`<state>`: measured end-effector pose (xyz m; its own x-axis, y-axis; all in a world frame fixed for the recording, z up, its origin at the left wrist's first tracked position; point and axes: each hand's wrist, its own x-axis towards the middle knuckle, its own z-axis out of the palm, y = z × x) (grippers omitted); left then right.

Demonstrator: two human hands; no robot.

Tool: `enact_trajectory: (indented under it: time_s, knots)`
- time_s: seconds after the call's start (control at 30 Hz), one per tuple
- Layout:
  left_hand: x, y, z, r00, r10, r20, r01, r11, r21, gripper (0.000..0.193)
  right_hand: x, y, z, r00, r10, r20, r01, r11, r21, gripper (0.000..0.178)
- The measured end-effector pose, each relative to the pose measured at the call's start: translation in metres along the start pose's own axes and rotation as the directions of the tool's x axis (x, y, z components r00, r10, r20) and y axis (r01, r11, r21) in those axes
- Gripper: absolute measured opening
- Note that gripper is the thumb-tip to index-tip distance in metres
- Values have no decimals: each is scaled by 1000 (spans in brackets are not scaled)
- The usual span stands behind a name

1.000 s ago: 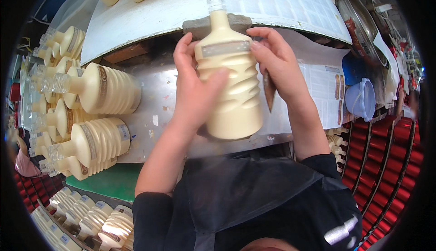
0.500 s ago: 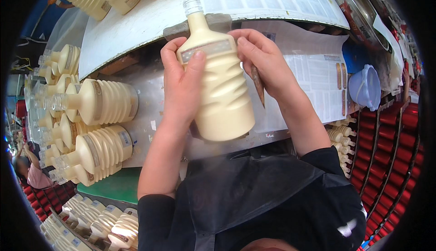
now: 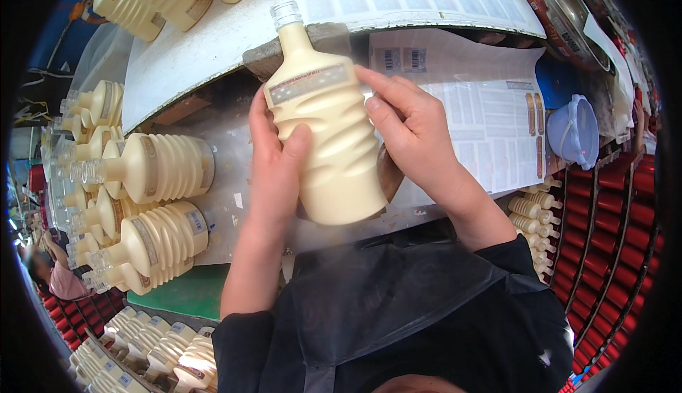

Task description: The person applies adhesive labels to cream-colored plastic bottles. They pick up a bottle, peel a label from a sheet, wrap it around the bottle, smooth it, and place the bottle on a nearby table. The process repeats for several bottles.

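Observation:
A cream bottle (image 3: 330,158) with wavy ridged sides and a clear threaded neck lies tilted before me, its neck pointing away. My left hand (image 3: 275,155) grips its left side, thumb on the front and fingers around the edge. Across the shoulder runs a clear strip label (image 3: 309,84) with a reddish upper line. My right hand (image 3: 408,119) has its index fingertip at the label's right end and its thumb by the bottle's side. A brown tool (image 3: 388,174) shows partly below the curled fingers of that hand; their grip on it is hidden.
Several finished-looking cream bottles (image 3: 170,167) lie stacked at the left, more (image 3: 174,347) at lower left. Printed label sheets (image 3: 483,123) cover the right of the bench. A pale blue bucket (image 3: 574,133) hangs at the right near red ridged stacks (image 3: 611,244). A grey cloth (image 3: 330,38) lies beneath the bottle neck.
The bottle has shifted slightly left and tilted more. My left thumb has slid down off the label. My right index finger has stretched out to the label's end, and the brown tool sits lower.

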<state>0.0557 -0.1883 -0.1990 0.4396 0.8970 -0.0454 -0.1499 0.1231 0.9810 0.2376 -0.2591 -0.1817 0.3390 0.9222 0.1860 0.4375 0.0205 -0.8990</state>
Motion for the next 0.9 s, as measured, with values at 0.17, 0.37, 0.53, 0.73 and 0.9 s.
enact_trajectory:
  time_s: [0.17,0.37,0.53,0.73,0.9]
  knots:
    - [-4,-1,4,997,-72,41,77,986,-149,69,0,6,5,999,-34,-41,35,999,25,36]
    - [-5,8,3,997,-61,50,65,995,-74,72,7,6,3,998,67,8,-67,991,117,35]
    - [8,11,1,989,106,-100,-95,990,107,63,36,2,2,973,176,150,-213,933,291,36]
    - [30,12,-5,999,3,-42,1,994,105,46,47,6,15,953,219,209,-279,902,330,32]
    - [33,4,-4,998,38,-47,-35,997,67,38,44,10,20,950,250,185,-298,901,315,36]
